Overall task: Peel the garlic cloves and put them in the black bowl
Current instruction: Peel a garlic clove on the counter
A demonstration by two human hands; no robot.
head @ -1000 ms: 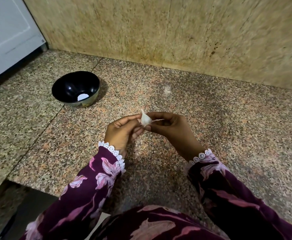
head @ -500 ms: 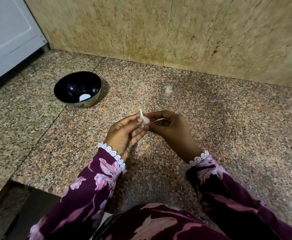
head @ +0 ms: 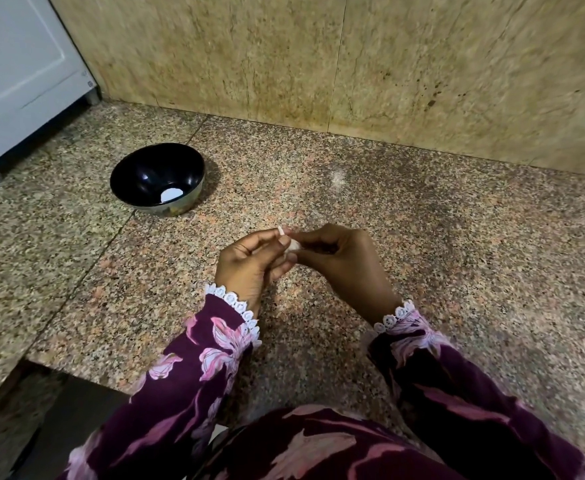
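Observation:
A small white garlic clove (head: 293, 246) is pinched between the fingertips of my left hand (head: 249, 265) and my right hand (head: 346, 261), above the middle of the granite counter. Fingers hide most of the clove; a thin white tip of skin sticks up by my left thumb. The black bowl (head: 135, 178) stands on the counter to the far left of my hands, apart from them, and a single white spot shows on its bottom.
The speckled granite counter (head: 457, 254) ends in a front edge at the lower left. A stone wall (head: 353, 71) runs along the back. A white appliance (head: 17, 74) stands at the far left beside the bowl.
My fingers have closed further round the clove, so less of it shows than a second ago. Both hands stay in about the same spot; the view has shifted slightly.

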